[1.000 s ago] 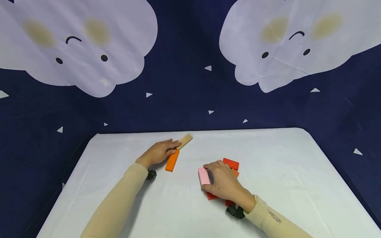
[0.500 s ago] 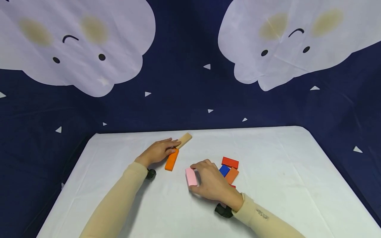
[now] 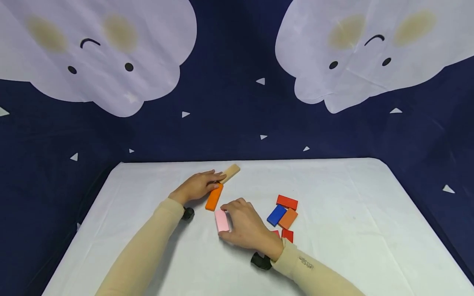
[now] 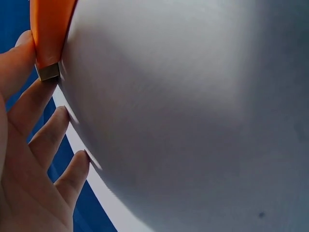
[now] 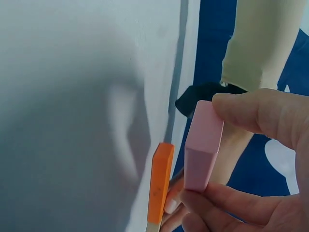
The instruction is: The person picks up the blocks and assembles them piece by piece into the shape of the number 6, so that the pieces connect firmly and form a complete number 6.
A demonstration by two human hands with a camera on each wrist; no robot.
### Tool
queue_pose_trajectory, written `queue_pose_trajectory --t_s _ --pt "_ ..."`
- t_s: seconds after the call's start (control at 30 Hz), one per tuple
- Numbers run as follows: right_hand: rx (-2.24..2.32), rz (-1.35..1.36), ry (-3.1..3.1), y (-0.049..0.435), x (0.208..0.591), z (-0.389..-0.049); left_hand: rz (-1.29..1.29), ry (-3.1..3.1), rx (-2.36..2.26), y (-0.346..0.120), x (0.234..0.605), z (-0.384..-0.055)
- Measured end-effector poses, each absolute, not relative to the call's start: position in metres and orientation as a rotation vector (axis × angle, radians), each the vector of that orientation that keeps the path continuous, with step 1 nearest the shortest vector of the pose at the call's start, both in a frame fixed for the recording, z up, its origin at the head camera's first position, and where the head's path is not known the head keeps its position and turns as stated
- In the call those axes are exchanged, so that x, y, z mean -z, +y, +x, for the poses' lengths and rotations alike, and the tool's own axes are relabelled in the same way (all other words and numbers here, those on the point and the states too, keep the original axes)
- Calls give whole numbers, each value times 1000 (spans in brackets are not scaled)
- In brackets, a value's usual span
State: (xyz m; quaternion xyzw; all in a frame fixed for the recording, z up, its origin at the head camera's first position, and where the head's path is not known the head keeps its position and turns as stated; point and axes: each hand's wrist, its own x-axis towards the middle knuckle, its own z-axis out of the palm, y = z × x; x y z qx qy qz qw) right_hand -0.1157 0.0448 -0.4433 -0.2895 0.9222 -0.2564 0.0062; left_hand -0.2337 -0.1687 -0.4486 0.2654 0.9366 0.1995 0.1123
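Note:
My right hand [image 3: 246,226] holds a pink wooden block [image 3: 222,221] between thumb and fingertips, by its two ends. In the right wrist view the pink block [image 5: 203,140] is tilted, close to the orange block. My left hand [image 3: 198,186] lies further left with its fingers extended. Its thumb touches the side of an orange block [image 3: 214,198], as the left wrist view shows. The fingertips rest at a natural wood block [image 3: 231,172], which meets the far end of the orange one at an angle. Part of that junction is hidden under the left hand.
Right of my right hand lie a red block [image 3: 286,201], a blue block [image 3: 277,215] and a darker orange block [image 3: 288,218]. Nearer is a small red piece [image 3: 287,234], partly behind the sleeve. Beyond the white table [image 3: 333,181] hangs a dark blue cloth [image 3: 226,139] with clouds.
My right hand has carried the pink block leftward, close to the near end of the orange block, uncovering the blue and red blocks. The left hand has stayed in place.

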Motion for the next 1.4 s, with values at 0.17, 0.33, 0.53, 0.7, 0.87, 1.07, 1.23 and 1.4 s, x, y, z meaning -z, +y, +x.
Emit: queue_pose_trajectory --t_s 0.17,0.33,0.53,0.7,0.87,1.07,1.23,1.4 --pt "780 -945 2874 33 447 -115 750 2733 -588 -170 449 -232" --pt "752 -987 2883 25 452 -116 755 2734 -591 -171 450 -231" --pt "728 -1008 2900 19 456 -117 754 2732 -585 -171 450 -230" --pt "697 -1014 2920 14 457 -119 764 2744 -595 -170 450 -230" --pt "670 -1032 2934 11 457 -121 783 2746 -598 -170 451 -231" --pt "633 -1055 2948 9 456 -122 784 2749 -592 -168 450 -233" --pt "608 -1048 2960 7 456 -124 788 2747 -595 -168 449 -233" --pt "580 -1037 2976 4 459 -124 791 2749 -600 -167 447 -231"
